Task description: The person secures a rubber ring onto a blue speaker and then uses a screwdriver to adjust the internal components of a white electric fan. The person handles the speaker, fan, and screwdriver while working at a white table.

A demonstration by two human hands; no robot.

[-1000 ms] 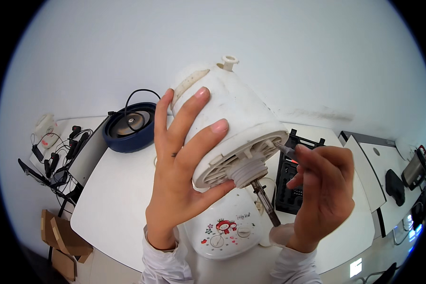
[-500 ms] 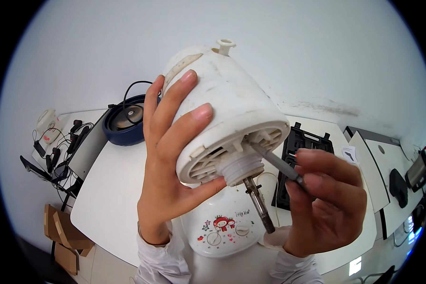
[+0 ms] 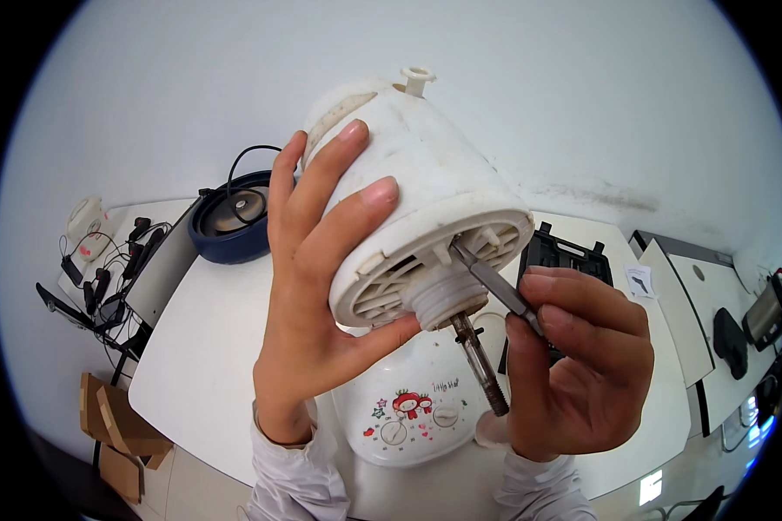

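Note:
My left hand (image 3: 308, 260) is wrapped round a white plastic fan motor housing (image 3: 408, 165) and holds it tilted in the air. The housing's slotted front, with a threaded collar (image 3: 443, 298), faces down toward me. From the collar sticks out a worn metal shaft (image 3: 480, 365) with a small cross pin. Between thumb and fingers, my right hand (image 3: 582, 365) pinches a slim grey metal tool (image 3: 500, 288). Its tip reaches into a slot beside the collar; the exact kind of tool is unclear. Below the housing lies a white fan base (image 3: 408, 434) with two knobs and cartoon prints.
A black tool case (image 3: 573, 252) lies open behind my right hand. At the far left of the white table (image 3: 200, 373) stands a round dark blue appliance (image 3: 226, 243) with a cord. Cables and devices crowd a side table further left; cardboard (image 3: 117, 421) is below.
My right hand has moved left and slightly up, and the grey tool has turned in it, its tip still at the slots. The housing has shifted slightly to the right.

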